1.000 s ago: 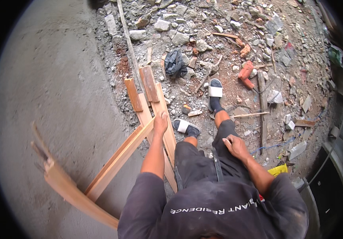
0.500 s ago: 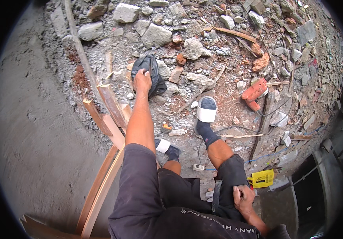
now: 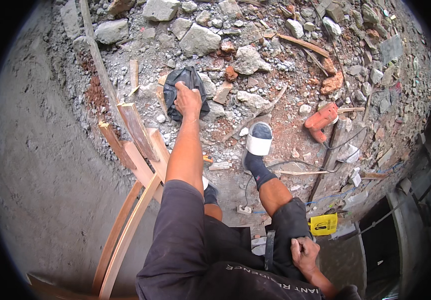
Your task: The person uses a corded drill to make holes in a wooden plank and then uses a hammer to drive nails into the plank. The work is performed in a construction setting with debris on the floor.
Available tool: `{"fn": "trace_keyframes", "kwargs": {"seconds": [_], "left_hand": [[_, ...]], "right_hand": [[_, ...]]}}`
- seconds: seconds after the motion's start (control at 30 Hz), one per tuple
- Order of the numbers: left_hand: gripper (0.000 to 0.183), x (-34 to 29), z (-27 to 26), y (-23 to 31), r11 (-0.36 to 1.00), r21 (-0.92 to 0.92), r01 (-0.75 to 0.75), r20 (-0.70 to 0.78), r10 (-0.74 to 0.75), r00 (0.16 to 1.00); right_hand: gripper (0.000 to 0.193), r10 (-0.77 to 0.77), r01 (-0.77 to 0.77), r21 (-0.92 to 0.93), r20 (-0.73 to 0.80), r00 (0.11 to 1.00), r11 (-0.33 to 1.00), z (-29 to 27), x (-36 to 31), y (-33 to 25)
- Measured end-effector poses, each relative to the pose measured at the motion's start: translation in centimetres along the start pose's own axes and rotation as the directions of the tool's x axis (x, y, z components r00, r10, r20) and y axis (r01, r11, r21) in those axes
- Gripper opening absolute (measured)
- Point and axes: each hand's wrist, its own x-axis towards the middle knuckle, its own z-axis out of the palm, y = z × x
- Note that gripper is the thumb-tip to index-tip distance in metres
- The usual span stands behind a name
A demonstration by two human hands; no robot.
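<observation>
A black plastic bag lies crumpled on the rubble ahead of me. My left hand reaches out over it with fingers curled into the plastic, closed on it; the fingertips are partly hidden. My right hand rests on my right thigh, fingers folded in. Whatever those fingers hold, if anything, is hidden. Just beyond my left forearm, a small yellow-and-black object, perhaps a tape measure, is partly covered.
An orange power drill lies on the right, its cord running to a white socket block. Wooden planks stand at my left beside smooth grey concrete. Broken stones cover the far ground. A yellow bag sits at lower right.
My left hand has shifted slightly right across the black bag, and my left forearm now covers more of the yellow-and-black object. My right hand stays on the thigh.
</observation>
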Motion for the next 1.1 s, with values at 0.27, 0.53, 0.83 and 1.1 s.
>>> {"fn": "trace_keyframes", "kwargs": {"seconds": [0.27,0.53,0.83,1.1], "left_hand": [[0.061,0.6,0.7,-1.7,0.979,-0.154,-0.134,-0.054,0.127,0.99],[0.062,-0.3,-2.3,-4.5,0.972,-0.225,-0.063,0.064,0.079,0.995],[0.039,-3.4,-6.5,-7.0,0.952,-0.305,-0.044,0.073,0.069,0.995],[0.031,-5.4,-8.8,-10.2,0.131,-0.971,0.202,0.155,-0.306,0.939]], "right_hand": [[0.013,-0.032,0.032,-0.029,-0.013,0.999,0.999,1.3,-1.0,0.4],[0.012,-0.044,0.043,-0.045,-0.026,0.999,0.998,2.3,-1.9,0.0],[0.012,-0.004,0.002,-0.053,-0.02,1.0,0.999,3.7,-3.9,-0.2],[0.013,-0.015,0.013,-0.041,-0.051,0.999,0.999,4.6,-4.6,0.2]]}}
